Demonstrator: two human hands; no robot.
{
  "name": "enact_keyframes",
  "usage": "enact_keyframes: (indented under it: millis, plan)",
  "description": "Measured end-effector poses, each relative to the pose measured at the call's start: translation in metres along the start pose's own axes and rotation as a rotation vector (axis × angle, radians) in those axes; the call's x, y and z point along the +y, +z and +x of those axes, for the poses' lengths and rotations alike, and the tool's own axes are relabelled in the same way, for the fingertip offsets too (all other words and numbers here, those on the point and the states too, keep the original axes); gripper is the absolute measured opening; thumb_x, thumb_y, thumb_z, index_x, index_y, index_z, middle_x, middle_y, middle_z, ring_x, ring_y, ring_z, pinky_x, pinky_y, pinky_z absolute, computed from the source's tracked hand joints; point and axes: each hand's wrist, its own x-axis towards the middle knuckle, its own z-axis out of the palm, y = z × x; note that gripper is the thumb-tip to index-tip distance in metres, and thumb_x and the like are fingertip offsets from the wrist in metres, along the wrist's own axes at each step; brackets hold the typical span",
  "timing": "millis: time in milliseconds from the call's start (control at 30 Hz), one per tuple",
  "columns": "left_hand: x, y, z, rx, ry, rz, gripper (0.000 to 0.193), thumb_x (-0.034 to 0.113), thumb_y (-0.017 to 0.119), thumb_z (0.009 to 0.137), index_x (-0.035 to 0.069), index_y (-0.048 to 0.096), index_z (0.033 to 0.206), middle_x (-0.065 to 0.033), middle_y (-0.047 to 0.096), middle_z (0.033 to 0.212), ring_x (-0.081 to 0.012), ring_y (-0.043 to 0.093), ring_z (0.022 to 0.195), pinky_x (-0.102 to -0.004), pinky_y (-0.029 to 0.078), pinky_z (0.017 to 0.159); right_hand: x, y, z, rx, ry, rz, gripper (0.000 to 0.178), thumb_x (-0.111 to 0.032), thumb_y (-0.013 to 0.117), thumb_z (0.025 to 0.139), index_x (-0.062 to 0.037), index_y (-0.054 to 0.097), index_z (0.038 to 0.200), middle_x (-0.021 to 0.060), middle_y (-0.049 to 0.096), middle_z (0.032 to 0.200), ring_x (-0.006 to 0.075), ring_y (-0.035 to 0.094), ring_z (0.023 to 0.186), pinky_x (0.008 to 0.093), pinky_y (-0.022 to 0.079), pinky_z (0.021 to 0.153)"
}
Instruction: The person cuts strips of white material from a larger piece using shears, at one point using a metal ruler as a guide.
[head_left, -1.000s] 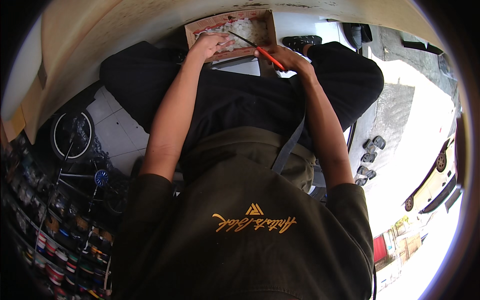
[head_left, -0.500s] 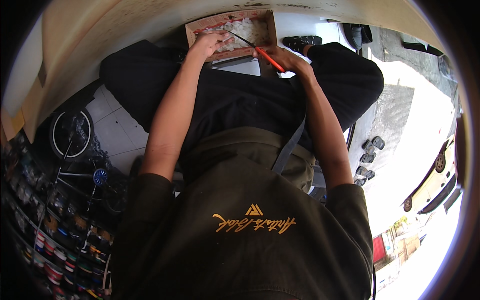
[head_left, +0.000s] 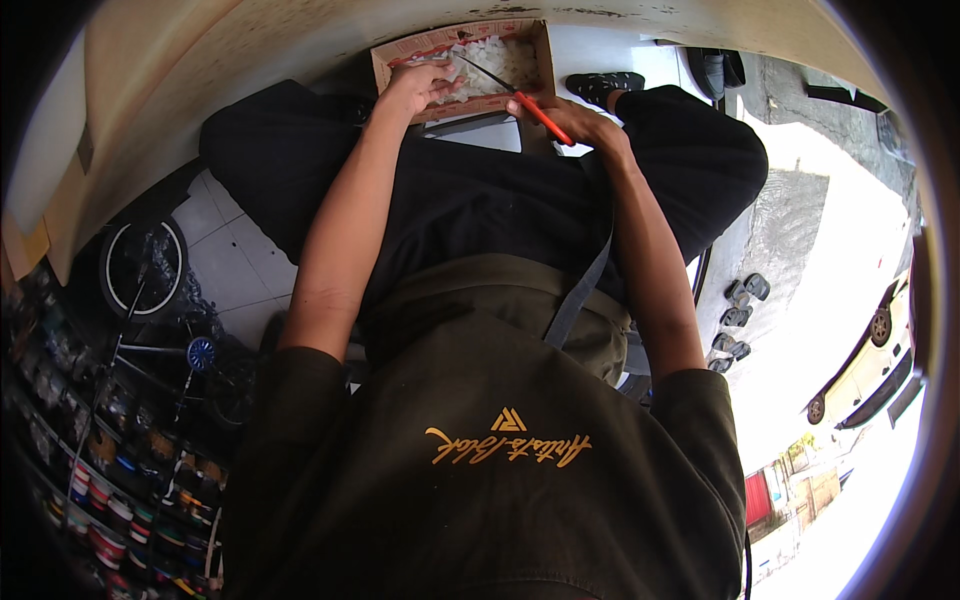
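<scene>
And at twelve, scissors with smooth orange plastic handles, dark metal blades! Matt cardboard box there too; glossy floor tiles at one; matt cloth shirt at six.

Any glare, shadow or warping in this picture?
Head view: sunlit ground on the right washes out to white; head view, lower left: coloured containers sink into shadow; head view, rim: straight edges bend; head view, top: cardboard box and red-handled scissors look fairly sharp.

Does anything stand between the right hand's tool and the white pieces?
Nothing visible does: the red-handled tool in the right hand points over the white pieces. The left hand covers the left part of the box.
</scene>
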Motion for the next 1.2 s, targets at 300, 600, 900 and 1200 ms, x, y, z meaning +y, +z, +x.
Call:
enact_keyframes:
  millis: [300,600,900,1200]
  plan:
    - [-0.009,-0.004,0.009,-0.035,0.162,-0.162,0.021,-0.020,0.058,0.077,-0.020,0.050,0.097,-0.0235,0.059,0.097,-0.0366,0.064,0.089,-0.0411,0.059,0.086,0.000,-0.010,0.002,-0.049,-0.211,-0.054,0.080,-0.081,0.046,0.074,-0.0132,0.067,0.111,0.0140,0.066,0.085,0.0254,0.062,0.066,0.0392,0.048,0.067]
    - [-0.013,-0.013,0.025,-0.034,0.159,-0.187,0.039,-0.026,0.051,0.075,-0.020,0.037,0.111,-0.0255,0.050,0.109,-0.0386,0.060,0.095,-0.0461,0.058,0.087,0.002,0.000,0.004,0.019,-0.024,0.009,0.076,-0.078,0.040,0.080,-0.0040,0.060,0.088,0.0023,0.047,0.063,0.0164,0.049,0.061,0.0325,0.042,0.061]
    - [-0.008,-0.008,0.012,-0.028,0.029,-0.032,0.026,-0.008,0.055,0.086,-0.011,0.050,0.112,-0.0170,0.059,0.110,-0.0284,0.062,0.101,-0.0329,0.054,0.092,-0.004,0.010,-0.004,0.129,-0.104,-0.054,0.086,-0.081,0.041,0.077,-0.0058,0.062,0.112,0.0136,0.063,0.090,0.0241,0.059,0.083,0.0369,0.045,0.077]
    - [-0.007,-0.007,0.008,-0.001,0.095,0.002,0.021,-0.006,0.065,0.080,-0.008,0.058,0.100,-0.0149,0.066,0.097,-0.0255,0.066,0.091,-0.0306,0.055,0.087,0.012,0.005,0.018,0.065,-0.257,-0.145,0.064,-0.064,0.048,0.086,-0.0029,0.065,0.099,0.0140,0.058,0.064,0.0209,0.056,0.060,0.0370,0.044,0.058]
